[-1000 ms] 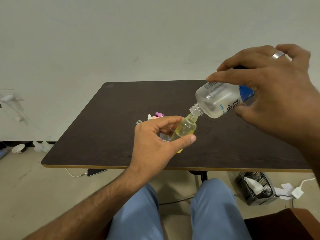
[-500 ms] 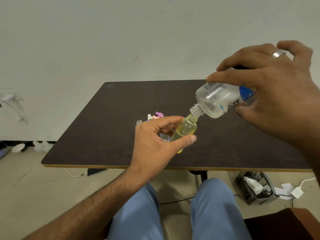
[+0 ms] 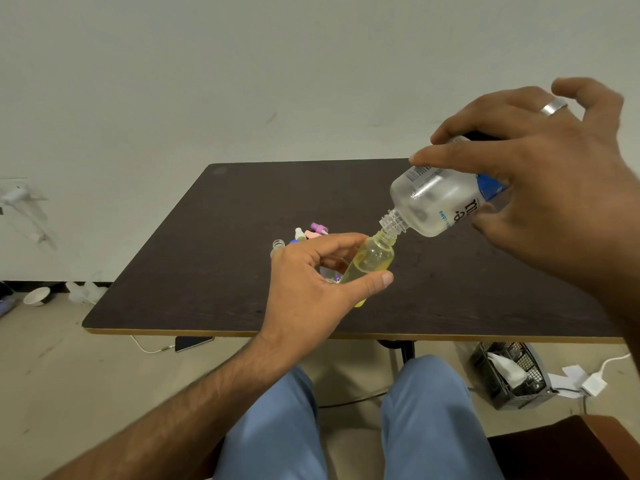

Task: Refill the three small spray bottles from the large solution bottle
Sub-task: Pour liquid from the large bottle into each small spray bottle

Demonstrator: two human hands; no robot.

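From my feed I see the left hand (image 3: 304,289) pinching the small yellow spray bottle (image 3: 369,263) between thumb and curled fingers, tilting it so its open neck points up and to the right. The right hand (image 3: 554,199) grips the large solution bottle (image 3: 436,202) from above, fingers and thumb wrapped round its body, a ring (image 3: 553,106) on one finger. The large bottle is tipped neck-down, its threaded mouth touching the small bottle's mouth, just beyond the left thumb. Behind the left hand's knuckles, on the dark table (image 3: 207,271), I see a clear open bottle (image 3: 278,244) and several pink and purple spray caps (image 3: 313,231) lying near it.
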